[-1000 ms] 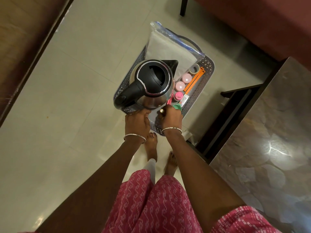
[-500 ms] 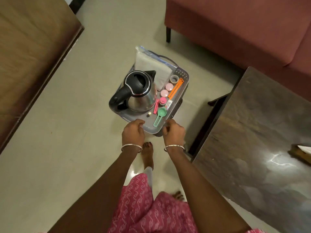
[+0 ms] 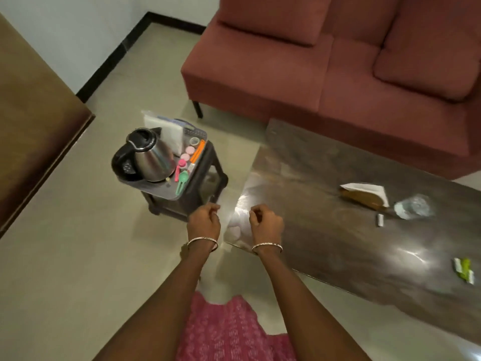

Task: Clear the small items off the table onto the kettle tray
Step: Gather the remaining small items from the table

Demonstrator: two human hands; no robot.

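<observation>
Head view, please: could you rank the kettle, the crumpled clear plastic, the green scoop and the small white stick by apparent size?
1. kettle
2. crumpled clear plastic
3. green scoop
4. small white stick
The plastic is see-through with blurred edges, so its lead over the scoop is less certain.

Room interior, seen from above. Pale beige glossy floor tiles (image 3: 78, 256) meet a plain white wall (image 3: 78, 35) at a black skirting board (image 3: 112, 56), upper left. A maroon fabric sofa (image 3: 286, 82) with loose back cushions (image 3: 429, 48) stands on a thin dark leg (image 3: 197, 109) along the upper right. In front of it stands a low dark-brown table with a polished top (image 3: 338, 243), which carries bright streaked reflections of light. A small dark plastic stool (image 3: 208, 175) stands on the floor just beside the table's left end. A brown wood-grain panel (image 3: 33, 126) fills the left edge; what it belongs to cannot be told.
</observation>
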